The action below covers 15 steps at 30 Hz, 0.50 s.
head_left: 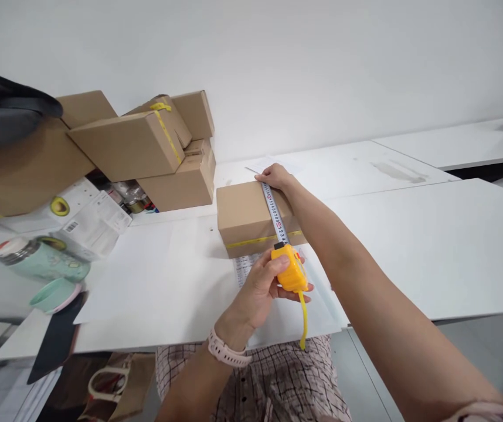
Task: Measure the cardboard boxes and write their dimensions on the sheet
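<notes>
A small cardboard box (245, 210) with yellow tape along its near side sits on the white table. My left hand (264, 281) is closed around a yellow tape measure (291, 271) just in front of the box, its yellow strap hanging down. The silver measuring blade (273, 208) runs out across the box top to the far edge. There my right hand (275, 177) pinches the blade's end; the fingertips are partly hidden. Beneath and in front of the box lies a printed sheet (243, 271).
Several cardboard boxes (123, 146) are stacked at the back left. Left of me are a white carton with an avocado picture (93, 225), a mint-green bottle (44, 261), a green cup (53, 296) and a dark flat object (58, 337). A paper bag (132, 387) stands below the table edge.
</notes>
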{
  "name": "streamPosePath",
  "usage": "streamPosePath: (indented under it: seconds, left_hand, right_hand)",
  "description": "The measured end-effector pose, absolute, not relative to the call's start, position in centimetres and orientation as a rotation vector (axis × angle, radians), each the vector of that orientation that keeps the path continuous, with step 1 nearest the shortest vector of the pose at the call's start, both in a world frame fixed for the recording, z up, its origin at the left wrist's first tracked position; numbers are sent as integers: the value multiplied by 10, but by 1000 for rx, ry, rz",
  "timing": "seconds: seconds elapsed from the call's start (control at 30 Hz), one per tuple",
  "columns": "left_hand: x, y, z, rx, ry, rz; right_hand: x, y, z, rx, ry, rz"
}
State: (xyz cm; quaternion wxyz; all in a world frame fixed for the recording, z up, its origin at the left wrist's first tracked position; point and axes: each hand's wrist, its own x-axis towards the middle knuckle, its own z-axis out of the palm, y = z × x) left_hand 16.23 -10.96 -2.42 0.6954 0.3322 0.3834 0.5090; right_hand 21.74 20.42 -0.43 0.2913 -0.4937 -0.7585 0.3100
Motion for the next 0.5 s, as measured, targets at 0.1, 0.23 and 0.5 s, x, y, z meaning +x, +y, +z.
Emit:
streamPosePath:
  seconds: [0.1,0.23,0.5]
  left_hand:
    - [165,-108,-24,737,846,1138]
    - [165,-107,-22,729,847,1141]
    - [167,-107,-25,733,864,1138]
  right_hand:
    - [218,203,-4,-1320,-2045,831]
    - [218,201,-3,-1315,-2066,818]
    - [215,199,-3,-1338,-2075,796]
